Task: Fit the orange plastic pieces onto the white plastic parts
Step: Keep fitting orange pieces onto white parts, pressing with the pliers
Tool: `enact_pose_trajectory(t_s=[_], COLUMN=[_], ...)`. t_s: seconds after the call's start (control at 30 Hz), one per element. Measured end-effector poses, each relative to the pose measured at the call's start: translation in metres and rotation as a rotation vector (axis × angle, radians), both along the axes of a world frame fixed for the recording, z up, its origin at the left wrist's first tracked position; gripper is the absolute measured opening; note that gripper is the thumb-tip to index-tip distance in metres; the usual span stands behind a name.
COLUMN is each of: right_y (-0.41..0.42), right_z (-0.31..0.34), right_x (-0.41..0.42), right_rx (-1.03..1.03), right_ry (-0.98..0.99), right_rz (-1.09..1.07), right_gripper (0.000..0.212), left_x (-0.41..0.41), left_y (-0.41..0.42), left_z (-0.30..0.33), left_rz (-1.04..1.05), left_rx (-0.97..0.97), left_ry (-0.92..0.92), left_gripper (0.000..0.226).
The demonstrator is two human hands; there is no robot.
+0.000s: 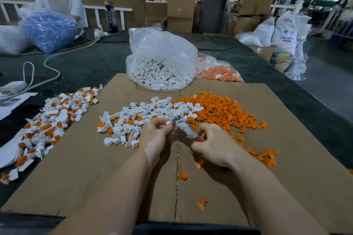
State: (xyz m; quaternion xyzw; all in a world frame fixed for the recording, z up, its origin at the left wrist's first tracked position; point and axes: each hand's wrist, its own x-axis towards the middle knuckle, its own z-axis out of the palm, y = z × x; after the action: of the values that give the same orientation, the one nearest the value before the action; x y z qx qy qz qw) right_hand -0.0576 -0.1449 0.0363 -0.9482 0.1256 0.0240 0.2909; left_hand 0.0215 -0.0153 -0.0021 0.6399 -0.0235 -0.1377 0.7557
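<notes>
My left hand (155,137) pinches a small white plastic part (168,122) between thumb and fingertips. My right hand (214,145) grips a short tape-wrapped tool (184,129) whose metal tip meets the white part; the tool's red end shows near my fingers. A heap of loose orange pieces (225,110) lies on the cardboard sheet (114,177) to the right. White parts, some with orange pieces fitted, lie in a pile (137,122) just beyond my left hand. Another pile of fitted parts (49,122) spreads along the cardboard's left edge.
An open clear bag of white parts (162,74) stands at the cardboard's far edge, with a bag of orange pieces (219,71) beside it. A few stray orange pieces (202,203) lie near me. A person (59,0) with a blue-filled bag sits far left. Cables and a power strip (13,87) lie left.
</notes>
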Motion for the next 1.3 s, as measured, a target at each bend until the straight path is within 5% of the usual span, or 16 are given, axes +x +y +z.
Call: enact_pose_trajectory(t_s=[0.27,0.73,0.9,1.3], right_y=[-0.025,-0.029,0.000,0.010], right_z=[-0.019,-0.039,-0.045,-0.054], right_x=[0.003,0.007,0.009,0.008], right_rx=[-0.307,-0.755,-0.501,-0.243], right_ry=[-0.205,-0.199,-0.658,-0.766], right_rz=[-0.228,-0.240,-0.184,-0.118], right_gripper=[0.048,0.062,0.021,0.006], left_x=[-0.001,-0.001,-0.002,-0.006], left_y=[0.001,0.003,0.002,0.001], left_z=[-0.012,-0.019,-0.020,-0.017], left_rz=[-0.020,-0.031,-0.016,-0.093], left_rx=[0.223,0.407,0.357,0.369], left_ry=[-0.256,-0.458,-0.419,-0.413], left_gripper=[0.013,0.022,0.020,0.017])
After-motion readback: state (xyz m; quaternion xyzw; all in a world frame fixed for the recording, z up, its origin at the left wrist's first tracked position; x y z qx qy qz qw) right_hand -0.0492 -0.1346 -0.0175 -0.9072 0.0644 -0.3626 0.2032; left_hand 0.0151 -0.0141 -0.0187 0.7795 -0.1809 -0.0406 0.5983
